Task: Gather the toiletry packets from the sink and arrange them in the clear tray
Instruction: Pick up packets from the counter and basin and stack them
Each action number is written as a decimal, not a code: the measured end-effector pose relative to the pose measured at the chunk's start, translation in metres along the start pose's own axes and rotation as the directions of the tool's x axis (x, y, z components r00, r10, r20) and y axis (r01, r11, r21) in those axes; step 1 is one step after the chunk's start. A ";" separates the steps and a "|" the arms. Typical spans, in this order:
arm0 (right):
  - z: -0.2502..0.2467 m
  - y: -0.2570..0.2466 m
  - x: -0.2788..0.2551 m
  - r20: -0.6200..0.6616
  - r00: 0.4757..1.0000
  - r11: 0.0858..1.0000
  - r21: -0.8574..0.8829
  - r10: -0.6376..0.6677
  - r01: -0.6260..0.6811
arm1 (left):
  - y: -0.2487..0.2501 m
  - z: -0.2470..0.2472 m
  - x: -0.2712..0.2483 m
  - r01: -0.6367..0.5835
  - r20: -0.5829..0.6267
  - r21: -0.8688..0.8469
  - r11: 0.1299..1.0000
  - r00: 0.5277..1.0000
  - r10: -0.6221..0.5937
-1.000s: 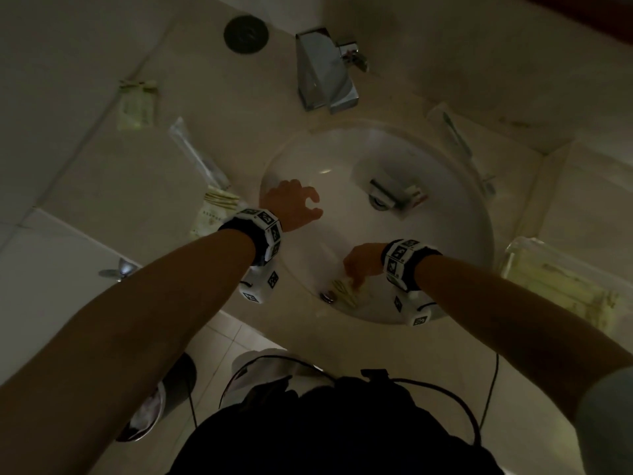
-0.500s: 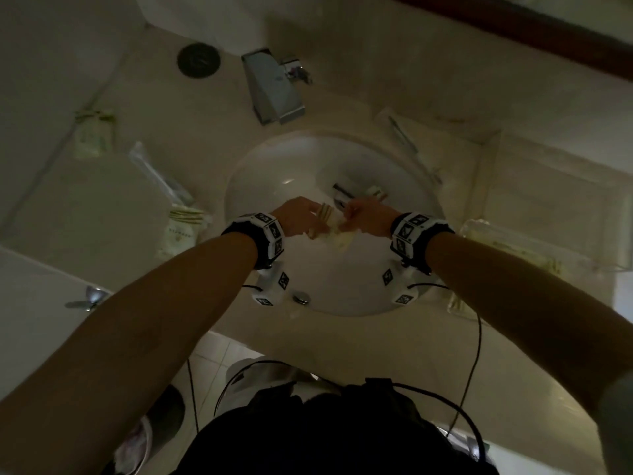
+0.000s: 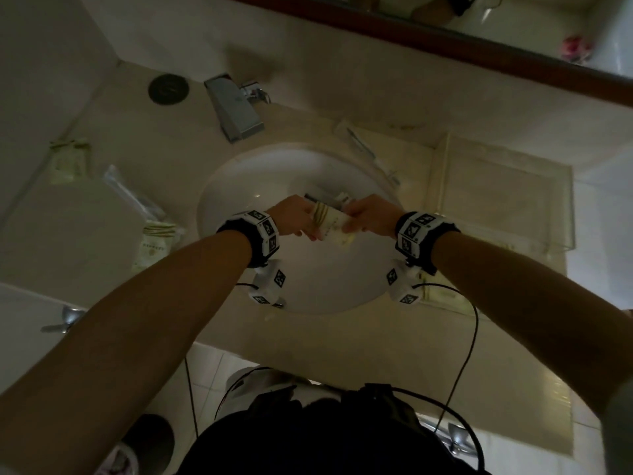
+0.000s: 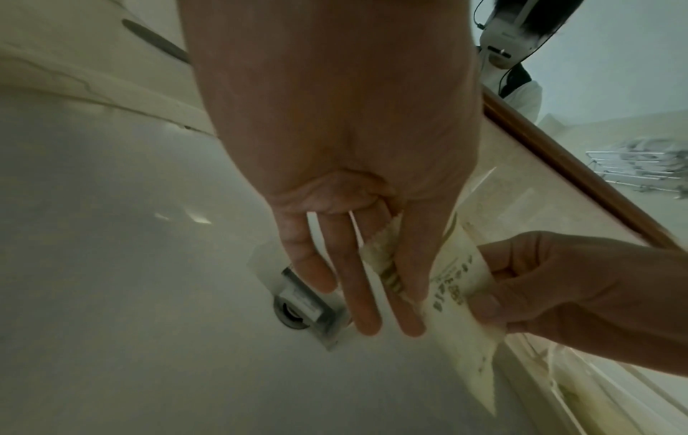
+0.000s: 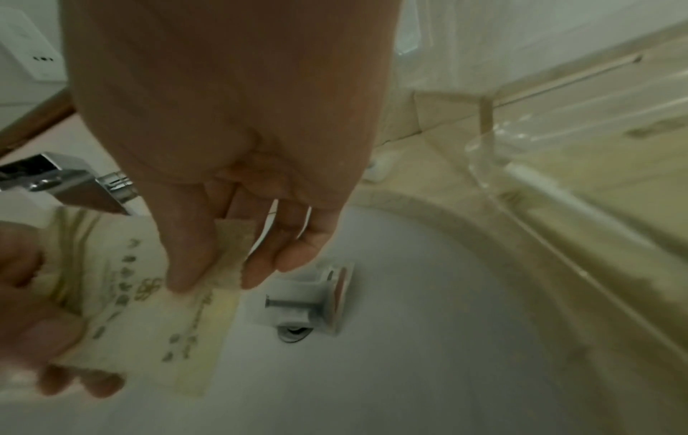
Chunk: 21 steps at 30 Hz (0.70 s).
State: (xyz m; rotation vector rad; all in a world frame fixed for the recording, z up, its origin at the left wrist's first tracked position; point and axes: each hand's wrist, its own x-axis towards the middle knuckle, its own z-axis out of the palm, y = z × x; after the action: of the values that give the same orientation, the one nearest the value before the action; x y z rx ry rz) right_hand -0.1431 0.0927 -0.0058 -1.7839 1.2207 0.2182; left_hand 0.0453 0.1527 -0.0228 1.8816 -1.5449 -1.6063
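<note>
Both hands meet above the white sink [image 3: 246,186], and between them hangs a cream toiletry packet [image 3: 330,228] with green stripes and printed lettering. The left hand [image 3: 294,217] pinches the striped end, its fingers [image 4: 409,282] lying long against the packet's face with the thumb behind it. The right hand [image 3: 368,217] grasps the other end, thumb [image 5: 186,265] on top and fingers curled beneath. The packet is held in the air over the bowl, just above the drain [image 5: 294,332], where a small pale item (possibly another toiletry piece, too unclear to name) lies across the opening.

On the bench [image 3: 102,207] to the left of the sink lie 3 more packets: a cream one [image 3: 156,241] beside the rim, a clear wrapper [image 3: 133,197] behind it, and a greenish sachet [image 3: 66,162] further back. A chrome faucet [image 3: 236,108] stands behind the bowl, near a dark round disc [image 3: 168,89]. The clear tray [image 3: 561,200] sits to the right of the sink, well apart from the held packet; what it contains cannot be made out clearly.
</note>
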 end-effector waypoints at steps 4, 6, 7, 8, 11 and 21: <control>-0.008 0.005 -0.008 -0.053 0.998 1.000 0.010 0.021 -0.021 | 0.024 0.011 -0.002 0.037 -0.104 -0.111 0.993 0.993 -0.049; -0.012 0.007 -0.013 -0.068 0.997 0.999 0.032 0.023 -0.021 | 0.032 0.012 0.000 -0.003 -0.208 -0.134 0.991 0.978 -0.025; -0.015 0.008 -0.016 -0.081 0.996 0.999 0.045 0.024 -0.021 | 0.036 0.013 0.001 -0.020 -0.229 -0.127 0.992 0.973 -0.010; -0.017 0.009 -0.020 -0.099 0.995 0.998 0.068 0.027 -0.020 | 0.039 0.013 0.000 -0.029 -0.239 -0.115 0.993 0.971 0.000; -0.024 0.011 -0.030 -0.122 0.990 0.981 0.188 0.070 -0.047 | 0.047 0.015 0.001 -0.062 -0.268 -0.114 0.992 0.963 0.029; -0.037 0.033 -0.061 -0.130 0.986 0.947 0.315 0.109 -0.063 | 0.080 0.044 0.001 -0.074 -0.246 -0.134 0.988 0.968 0.039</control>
State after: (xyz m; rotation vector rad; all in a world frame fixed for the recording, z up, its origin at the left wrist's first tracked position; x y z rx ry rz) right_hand -0.2117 0.1007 0.0316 -1.4949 1.3566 -0.0553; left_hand -0.0351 0.1369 0.0182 1.8595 -1.3340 -1.3632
